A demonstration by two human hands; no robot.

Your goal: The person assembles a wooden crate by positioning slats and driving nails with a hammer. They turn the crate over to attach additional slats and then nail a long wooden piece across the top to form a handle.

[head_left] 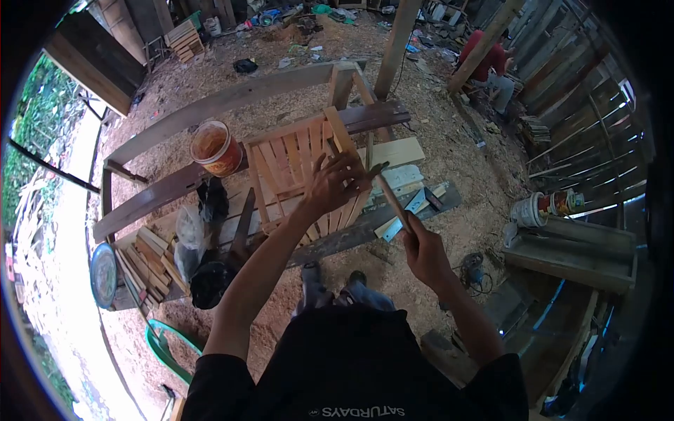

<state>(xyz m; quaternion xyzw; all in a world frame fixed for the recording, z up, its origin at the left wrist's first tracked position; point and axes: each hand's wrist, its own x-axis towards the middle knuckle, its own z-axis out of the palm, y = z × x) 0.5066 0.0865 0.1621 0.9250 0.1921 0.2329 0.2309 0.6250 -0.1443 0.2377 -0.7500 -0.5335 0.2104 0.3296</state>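
My right hand (423,256) is wrapped round the wooden handle of a hammer (395,199). The hammer's dark head points away from me, close to the fingertips of my left hand (335,185). That left hand is over the right side of a slatted wooden frame (293,156), its fingers bent and drawn together. Whatever it pinches, if anything, is too small to make out. The frame rests on a workbench of dark planks (337,238). Right of it lie a pale board (397,152) and a square with a blue-white blade (415,203).
An orange-stained bucket (216,149) stands on the bench's left part. Wood offcuts (151,263) and plastic bags (189,235) lie nearer me. A power tool (474,270) sits on the shaving-covered ground beside a wooden drawer-like box (572,252). A person in red (484,59) sits at back right.
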